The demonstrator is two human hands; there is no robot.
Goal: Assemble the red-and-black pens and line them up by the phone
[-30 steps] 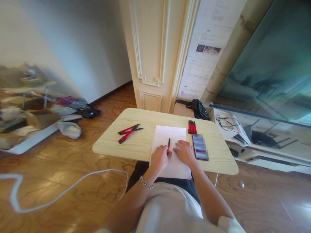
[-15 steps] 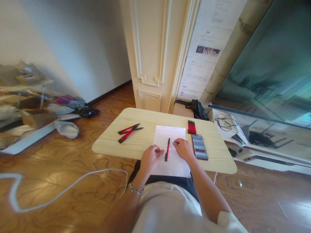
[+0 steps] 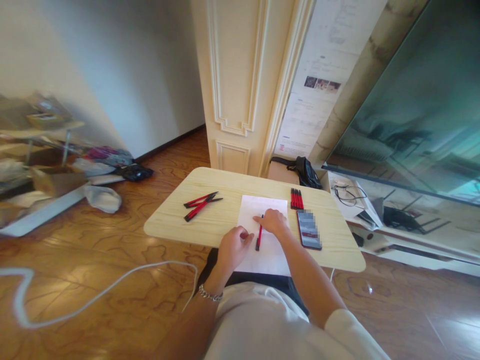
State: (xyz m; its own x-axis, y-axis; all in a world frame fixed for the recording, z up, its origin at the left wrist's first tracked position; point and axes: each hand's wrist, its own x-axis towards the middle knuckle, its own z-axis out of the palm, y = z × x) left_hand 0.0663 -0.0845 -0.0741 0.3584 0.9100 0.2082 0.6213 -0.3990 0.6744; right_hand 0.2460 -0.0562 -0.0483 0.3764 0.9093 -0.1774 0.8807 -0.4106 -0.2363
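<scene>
A red pen [image 3: 259, 237] with black ends lies lengthwise on a white sheet of paper [image 3: 270, 257]. My right hand [image 3: 275, 221] is over the pen's far end, thumb stretched to the left and the fingers on the other side; the tip of the pen shows in the gap. Left of the pen, my left hand [image 3: 234, 246] rests at the paper's edge, fingers loosely curled, apart from the thumb and holding nothing. Several red pens [image 3: 297, 199] stand in a neat row beyond the phone [image 3: 309, 230]. A loose pile of red pens [image 3: 200, 206] lies on the left.
The pale wooden table [image 3: 168, 220] has rounded corners. Behind it are a cream panelled door [image 3: 234, 65] and a black bag [image 3: 308, 172]. A large screen [image 3: 420, 115] and a low white cabinet are on the right. A white cable [image 3: 123, 272] runs across the floor.
My right hand has moved left and away from me, from beside the pen to over its far end, with the thumb now extended. My left hand and the pen stay nearly in place.
</scene>
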